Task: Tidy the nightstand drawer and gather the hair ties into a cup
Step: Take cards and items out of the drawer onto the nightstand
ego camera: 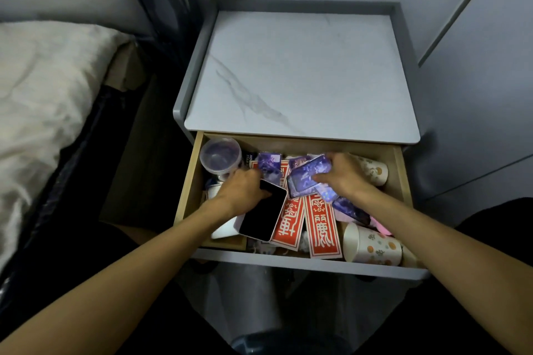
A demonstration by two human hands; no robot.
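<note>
Head camera looks into the open drawer: my left hand grips the dark phone, my right hand clamps a purple case. I'd lift both clear without snagging the red packets; hair ties are hidden, the paper cup lies front-right.

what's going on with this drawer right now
A person is sorting through the open nightstand drawer with both hands. The left hand grips a black-screened phone. The right hand holds a shiny purple packet above the red paper strips. The front paper cup and the back paper cup lie on their sides at the right. I can't make out any hair ties.
</note>
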